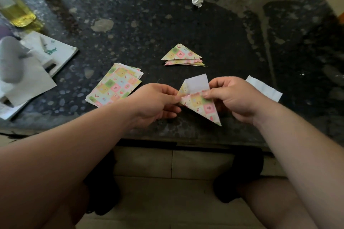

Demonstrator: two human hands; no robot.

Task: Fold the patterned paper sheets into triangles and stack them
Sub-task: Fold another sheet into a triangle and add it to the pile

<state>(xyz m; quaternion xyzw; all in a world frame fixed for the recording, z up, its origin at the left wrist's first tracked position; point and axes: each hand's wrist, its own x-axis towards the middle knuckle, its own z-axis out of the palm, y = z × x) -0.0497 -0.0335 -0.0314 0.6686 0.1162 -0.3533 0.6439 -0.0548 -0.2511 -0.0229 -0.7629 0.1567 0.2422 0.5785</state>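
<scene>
Left hand (pixel 158 101), right hand (pixel 234 98) pinch half-folded sheet (pixel 202 105) over dark speckled table (pixel 149 24); tiled floor (pixel 167 201) beneath.

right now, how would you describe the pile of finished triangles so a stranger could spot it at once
Start at the dark speckled table and look to its middle. There lies the pile of finished triangles, patterned in pastel squares. Unlike the flat unfolded sheets to its left and the half-folded sheet nearer the camera, it is a stack of closed triangles, lying untouched.
</scene>
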